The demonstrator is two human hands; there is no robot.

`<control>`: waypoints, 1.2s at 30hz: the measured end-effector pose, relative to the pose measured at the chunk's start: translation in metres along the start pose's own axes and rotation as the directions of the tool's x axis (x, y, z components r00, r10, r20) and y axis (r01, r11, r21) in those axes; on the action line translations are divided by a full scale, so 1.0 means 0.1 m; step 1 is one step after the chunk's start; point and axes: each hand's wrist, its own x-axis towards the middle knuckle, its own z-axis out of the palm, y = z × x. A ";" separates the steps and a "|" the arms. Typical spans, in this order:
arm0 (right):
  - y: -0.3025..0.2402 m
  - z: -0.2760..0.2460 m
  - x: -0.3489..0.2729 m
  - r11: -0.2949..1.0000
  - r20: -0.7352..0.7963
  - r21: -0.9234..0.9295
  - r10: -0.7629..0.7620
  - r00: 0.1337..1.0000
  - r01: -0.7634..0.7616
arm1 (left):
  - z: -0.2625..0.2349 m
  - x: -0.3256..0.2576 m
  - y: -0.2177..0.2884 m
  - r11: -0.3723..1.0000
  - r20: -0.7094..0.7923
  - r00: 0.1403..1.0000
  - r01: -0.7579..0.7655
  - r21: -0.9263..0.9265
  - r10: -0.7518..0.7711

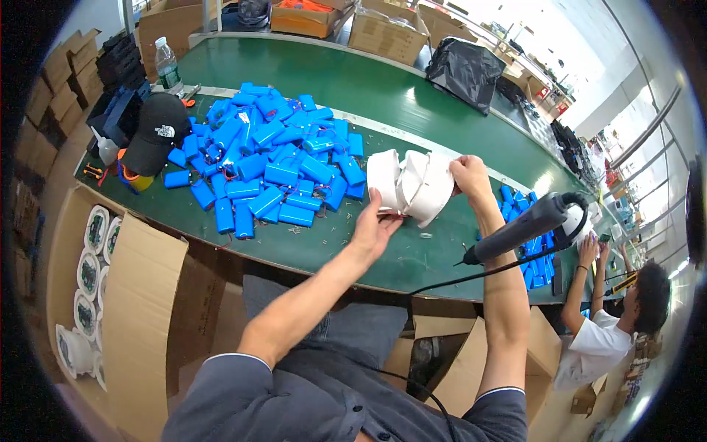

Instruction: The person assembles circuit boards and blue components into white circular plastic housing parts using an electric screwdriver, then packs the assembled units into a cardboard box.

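Observation:
Both hands hold white curved plastic housings (410, 184) above the green bench, several shells standing side by side. My left hand (374, 228) grips them from the near left, thumb up against the outer wall and fingers underneath. On the far right edge my right hand (470, 177) pinches the rim, fingers closed. To the left lies a heap of blue shrink-wrapped battery packs (280, 173) with short wires. A dark grey electric screwdriver (515, 228) hangs in front of my right forearm, its bit pointing left.
Left on the bench are a black cap (158, 132) and a water bottle (168, 68). An open carton (143, 295) below holds white round housings. More blue packs (541, 258) lie right, near a co-worker (607, 324). A black plastic bag (465, 72) sits beyond the green belt (309, 70).

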 end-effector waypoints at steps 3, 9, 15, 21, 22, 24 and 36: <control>-0.19 0.01 0.04 0.967 -0.070 -0.235 -0.117 0.991 0.097 | 0.03 -0.03 -0.01 0.992 0.022 0.999 -0.043 -0.119 0.046; -0.41 -0.06 0.01 0.891 -0.140 -0.405 -0.280 0.950 0.204 | 0.02 -0.15 0.00 0.947 0.127 0.989 0.110 -0.300 -0.075; -0.56 -0.15 -0.14 0.881 -0.247 -0.417 -0.345 0.905 0.222 | 0.04 -0.18 -0.05 0.949 0.114 0.986 0.149 -0.279 -0.121; -0.55 -0.28 -0.16 0.873 -0.248 -0.433 -0.354 0.902 0.224 | 0.22 -0.34 0.04 0.806 0.276 0.896 0.437 -0.399 -0.348; -0.55 -0.28 -0.18 0.874 -0.248 -0.433 -0.353 0.902 0.223 | 0.25 -0.36 0.06 0.806 0.276 0.896 0.437 -0.399 -0.349; -0.54 -0.30 -0.21 0.881 -0.237 -0.400 -0.367 0.900 0.254 | 0.28 -0.39 0.10 0.916 0.269 0.917 0.351 -0.194 -0.294; 0.14 -0.19 -0.20 0.930 -0.234 -0.265 -0.317 0.919 0.253 | 0.58 -0.24 0.56 0.490 0.257 0.952 -0.305 0.817 0.164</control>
